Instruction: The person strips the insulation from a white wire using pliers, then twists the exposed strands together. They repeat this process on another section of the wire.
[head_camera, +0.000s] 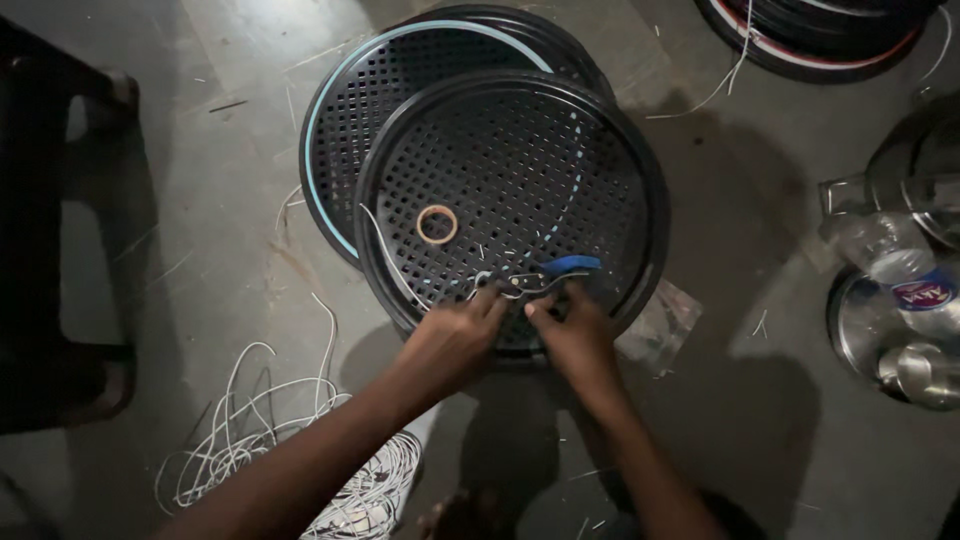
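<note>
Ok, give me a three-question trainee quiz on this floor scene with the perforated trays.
1. True or false: the small tan ring lies on the upper perforated tray.
2. Multiple choice: where is the tangle of white wire? A) on the upper tray B) on the floor beside the left arm C) inside the metal pots
3. Fill in: the tool handle just beyond the right hand is coloured ____.

Key
1. True. It sits on the mesh, apart from both hands.
2. B. It lies on the floor, near the left hand side.
3. Blue.
</note>
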